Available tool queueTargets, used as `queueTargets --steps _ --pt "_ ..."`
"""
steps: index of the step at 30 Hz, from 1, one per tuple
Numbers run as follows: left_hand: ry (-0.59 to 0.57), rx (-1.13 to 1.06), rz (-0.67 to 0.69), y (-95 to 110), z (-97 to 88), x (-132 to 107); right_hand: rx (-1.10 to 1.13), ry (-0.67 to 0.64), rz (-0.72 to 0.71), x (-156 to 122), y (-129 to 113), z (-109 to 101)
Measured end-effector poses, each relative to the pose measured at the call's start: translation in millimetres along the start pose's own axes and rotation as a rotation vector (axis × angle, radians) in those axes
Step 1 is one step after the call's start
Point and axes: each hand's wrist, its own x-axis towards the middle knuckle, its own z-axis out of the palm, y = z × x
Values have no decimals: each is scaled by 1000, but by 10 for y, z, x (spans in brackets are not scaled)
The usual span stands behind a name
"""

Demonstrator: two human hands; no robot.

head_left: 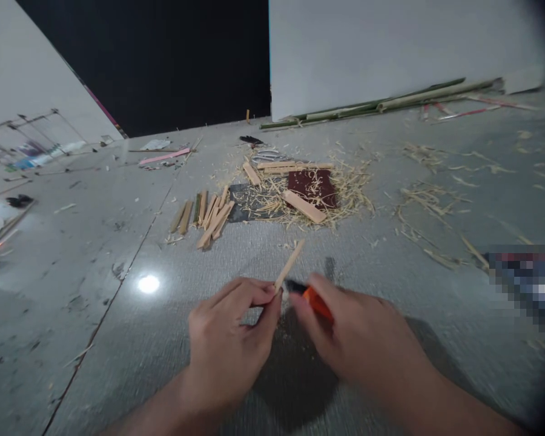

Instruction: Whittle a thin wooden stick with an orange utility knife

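My left hand [236,330] pinches a thin bamboo strip [291,261] near its lower end, and the strip tilts up to the right. Around an orange-handled utility knife [318,303] my right hand [358,330] is closed. The knife's dark front end is beside the strip, close to my left fingertips; whether the blade touches it I cannot tell. Beyond my hands lies a flat piece of light wood [305,207], partly on a dark red sheet [320,184] strewn with curled shavings [354,194]. Several short bamboo pieces [215,221] are piled to its left.
Long green bamboo poles [358,110] lie along the white wall at the back. More shavings [427,212] are scattered on the tiled floor [118,339] to the right. A frame of thin sticks [36,133] stands at far left. A blurred-out object [531,284] is at the right edge.
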Motion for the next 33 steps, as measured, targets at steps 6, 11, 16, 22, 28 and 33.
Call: queueTargets --steps 6,11,16,22,28,33 --pt "45 8 -26 44 -64 -21 17 136 128 196 255 -264" --pt "65 -34 -61 -39 20 4 176 40 -69 28 -82 -245" --pt "51 -11 -32 -35 8 8 183 -51 -156 -33 -165 -153" --pt "14 -14 -14 -28 -5 26 185 -70 -172 -49 -181 -159" --pt "-3 41 90 -4 -17 16 150 -112 -89 -67 -109 -86" --pt "19 82 99 68 -65 -10 67 -23 183 121 266 -153"
